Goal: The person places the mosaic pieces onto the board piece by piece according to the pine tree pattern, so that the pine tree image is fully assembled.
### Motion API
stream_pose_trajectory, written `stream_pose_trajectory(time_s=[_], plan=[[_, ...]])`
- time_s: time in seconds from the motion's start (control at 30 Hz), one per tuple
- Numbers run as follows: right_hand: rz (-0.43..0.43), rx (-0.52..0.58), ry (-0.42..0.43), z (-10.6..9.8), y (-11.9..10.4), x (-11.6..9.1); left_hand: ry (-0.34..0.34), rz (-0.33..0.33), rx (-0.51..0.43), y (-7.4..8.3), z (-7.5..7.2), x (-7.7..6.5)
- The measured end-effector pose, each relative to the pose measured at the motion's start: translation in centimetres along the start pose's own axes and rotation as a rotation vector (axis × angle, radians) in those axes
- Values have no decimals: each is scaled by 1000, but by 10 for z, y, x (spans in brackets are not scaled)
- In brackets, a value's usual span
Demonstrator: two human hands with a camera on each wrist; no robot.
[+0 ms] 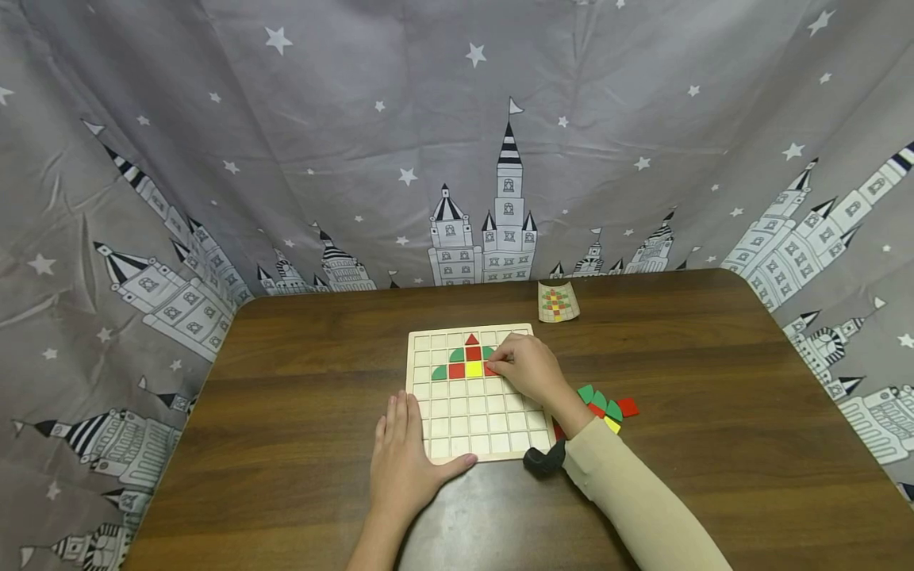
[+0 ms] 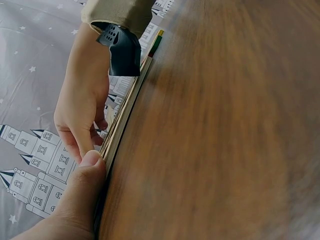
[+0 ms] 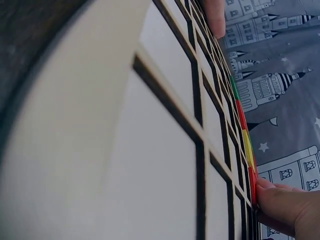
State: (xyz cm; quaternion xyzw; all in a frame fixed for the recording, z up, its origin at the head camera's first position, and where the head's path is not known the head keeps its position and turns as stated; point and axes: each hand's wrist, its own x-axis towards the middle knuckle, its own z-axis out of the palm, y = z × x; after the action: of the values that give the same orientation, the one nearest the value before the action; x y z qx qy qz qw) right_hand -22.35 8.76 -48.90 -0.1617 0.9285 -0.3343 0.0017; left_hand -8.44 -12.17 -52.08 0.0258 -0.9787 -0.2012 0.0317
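Note:
A wooden grid board (image 1: 467, 427) lies on the table with coloured tiles set in its upper cells. A red triangle (image 1: 472, 339) tops a red square, with green quarter-round tiles (image 1: 439, 373) at the sides and a yellow square (image 1: 474, 369) in the lower row. My right hand (image 1: 530, 369) pinches a red square tile (image 3: 252, 186) at the cell right of the yellow one. My left hand (image 1: 405, 460) rests at the board's lower left corner, fingers straight along the left side and thumb (image 2: 90, 167) at the near edge.
Loose tiles, including a red square (image 1: 628, 407) and green quarter-rounds (image 1: 586, 394), lie right of the board, partly behind my right forearm. A pattern card (image 1: 558, 302) lies at the back of the table (image 1: 300, 412). Behind hangs a grey curtain (image 1: 343, 143) with castles.

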Motion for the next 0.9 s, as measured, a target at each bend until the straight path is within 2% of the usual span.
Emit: stream_pose_trajectory(time_s=[0.13,0.27,0.43,0.63,0.77,0.9], plan=[[6,21,-13,-6,1,-5,-2,0,-6,1,0,-1],[25,60,9,-21,10,-12,-6,0,-8,2,1,-1],[54,77,48,-48,31,-23,-4,0,-10,2,2,0],[108,25,56,-77,59,-42,10,5,-8,1,1,0],[131,-2,24,-84,72,-52,11,6,-13,-1,1,1],[117,-15,-8,-80,74,-57,7,5,-19,-1,1,1]])
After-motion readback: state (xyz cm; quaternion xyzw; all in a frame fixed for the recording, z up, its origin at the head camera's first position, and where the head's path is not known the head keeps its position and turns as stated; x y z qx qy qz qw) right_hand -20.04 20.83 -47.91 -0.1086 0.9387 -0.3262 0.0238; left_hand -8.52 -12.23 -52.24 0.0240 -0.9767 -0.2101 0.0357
